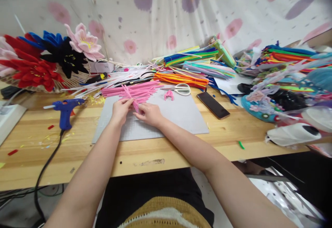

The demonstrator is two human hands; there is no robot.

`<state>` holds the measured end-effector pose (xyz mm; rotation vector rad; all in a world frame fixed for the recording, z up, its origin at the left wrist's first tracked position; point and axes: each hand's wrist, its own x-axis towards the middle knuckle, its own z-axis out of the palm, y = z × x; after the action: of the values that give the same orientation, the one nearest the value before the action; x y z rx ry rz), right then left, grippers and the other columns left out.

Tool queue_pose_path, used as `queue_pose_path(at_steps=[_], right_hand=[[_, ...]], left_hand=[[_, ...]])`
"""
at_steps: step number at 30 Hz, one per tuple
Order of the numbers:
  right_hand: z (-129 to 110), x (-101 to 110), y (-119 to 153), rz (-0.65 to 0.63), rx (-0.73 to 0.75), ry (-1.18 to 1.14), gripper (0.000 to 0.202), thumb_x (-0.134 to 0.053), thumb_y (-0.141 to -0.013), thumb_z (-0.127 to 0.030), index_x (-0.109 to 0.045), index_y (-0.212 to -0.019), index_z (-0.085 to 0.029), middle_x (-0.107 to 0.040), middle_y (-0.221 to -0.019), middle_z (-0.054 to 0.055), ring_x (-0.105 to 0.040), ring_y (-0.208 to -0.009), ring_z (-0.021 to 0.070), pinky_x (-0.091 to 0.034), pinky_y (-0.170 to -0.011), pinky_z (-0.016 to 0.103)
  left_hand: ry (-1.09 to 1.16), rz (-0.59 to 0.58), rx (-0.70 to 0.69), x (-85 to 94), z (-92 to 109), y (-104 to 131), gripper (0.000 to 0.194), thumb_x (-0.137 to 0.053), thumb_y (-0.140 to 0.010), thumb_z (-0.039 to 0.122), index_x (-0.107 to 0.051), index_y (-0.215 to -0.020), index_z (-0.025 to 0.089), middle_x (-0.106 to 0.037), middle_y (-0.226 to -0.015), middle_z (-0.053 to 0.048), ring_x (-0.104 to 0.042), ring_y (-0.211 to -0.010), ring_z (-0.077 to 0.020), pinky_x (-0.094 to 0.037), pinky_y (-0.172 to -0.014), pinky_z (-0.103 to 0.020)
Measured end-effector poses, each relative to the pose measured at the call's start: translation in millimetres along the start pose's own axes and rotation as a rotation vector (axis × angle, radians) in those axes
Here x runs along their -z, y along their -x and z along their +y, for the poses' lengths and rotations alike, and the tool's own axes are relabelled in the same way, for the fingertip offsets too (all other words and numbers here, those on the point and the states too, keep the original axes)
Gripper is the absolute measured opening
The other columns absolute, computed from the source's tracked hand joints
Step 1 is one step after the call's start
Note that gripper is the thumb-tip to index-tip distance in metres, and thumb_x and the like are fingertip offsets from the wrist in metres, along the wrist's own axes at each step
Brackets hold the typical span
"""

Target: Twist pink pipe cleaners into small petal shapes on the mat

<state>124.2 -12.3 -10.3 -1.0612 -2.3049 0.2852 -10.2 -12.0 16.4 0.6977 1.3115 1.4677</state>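
Observation:
Several pink pipe cleaners (136, 106) are gathered in a small bunch between my two hands, over a grey mat (178, 121). My left hand (121, 110) is closed on the bunch from the left, thumb and fingers pinching it. From the right, my right hand (149, 113) has its fingers bent around the bunch's near end. Just behind them lies a larger pile of loose pink pipe cleaners (147, 89). A small bent pink piece (168, 95) rests on the mat to the right, close to white-handled scissors (182, 89).
A blue glue gun (65, 112) with a black cord stands at left, near fuzzy flowers (36, 70). A phone (213, 105) lies right of the mat. Orange pipe cleaners (181, 79) and other coloured bundles line the back. A white spool (293, 134) sits at the right edge.

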Motion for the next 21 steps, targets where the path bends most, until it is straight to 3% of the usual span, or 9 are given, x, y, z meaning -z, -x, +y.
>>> queue_pose_path(at_steps=[4, 10, 13, 16, 21], right_hand=[[3.1, 2.7, 0.1, -0.003, -0.031, -0.286, 0.024, -0.051, -0.083, -0.04, -0.049, -0.074, -0.017, -0.056, -0.072, 0.0, -0.048, -0.064, 0.0093, -0.034, -0.062, 0.022], [11.5, -0.9, -8.2, -0.052, -0.317, -0.865, 0.018, -0.05, -0.082, -0.035, -0.044, -0.085, -0.019, -0.053, -0.061, -0.006, -0.046, -0.05, 0.0066, -0.037, -0.051, 0.019], [9.8, 3.8, -11.9, -0.138, -0.409, -0.956, 0.02, -0.053, -0.081, -0.037, -0.049, -0.079, -0.017, -0.055, -0.063, -0.004, -0.046, -0.048, 0.0055, -0.034, -0.045, 0.018], [6.5, 9.0, -13.2, -0.227, -0.414, -0.985, 0.013, -0.055, -0.078, -0.028, -0.053, -0.074, -0.015, -0.055, -0.058, -0.004, -0.046, -0.049, 0.0054, -0.033, -0.045, 0.017], [7.6, 9.8, -13.0, -0.243, -0.41, -0.987, 0.009, -0.049, -0.077, -0.017, -0.056, -0.07, -0.015, -0.048, -0.051, -0.006, -0.039, -0.045, 0.0048, -0.03, -0.045, 0.018]], left_hand=[[0.025, 0.056, -0.057, 2.8, 2.2, -4.9, 0.004, -0.068, -0.068, 0.011, -0.067, -0.063, 0.01, -0.065, -0.056, -0.003, -0.058, -0.048, -0.0101, -0.046, -0.049, -0.019], [0.018, 0.049, -0.127, 5.9, 0.8, -8.1, 0.003, -0.068, -0.068, 0.013, -0.068, -0.065, 0.011, -0.065, -0.058, -0.003, -0.06, -0.051, -0.0112, -0.047, -0.05, -0.02], [0.01, -0.001, -0.157, 3.3, -1.7, -6.2, 0.006, -0.07, -0.066, 0.016, -0.068, -0.066, 0.011, -0.066, -0.06, -0.004, -0.061, -0.055, -0.0126, -0.05, -0.055, -0.022], [-0.003, -0.044, -0.178, 1.2, -3.8, -4.2, 0.014, -0.075, -0.061, 0.021, -0.068, -0.067, 0.01, -0.066, -0.06, -0.004, -0.061, -0.055, -0.0122, -0.051, -0.058, -0.024], [-0.046, -0.116, -0.186, 3.4, -3.7, -4.5, 0.03, -0.081, -0.051, 0.032, -0.067, -0.067, 0.011, -0.066, -0.061, -0.003, -0.06, -0.054, -0.0123, -0.054, -0.06, -0.028]])
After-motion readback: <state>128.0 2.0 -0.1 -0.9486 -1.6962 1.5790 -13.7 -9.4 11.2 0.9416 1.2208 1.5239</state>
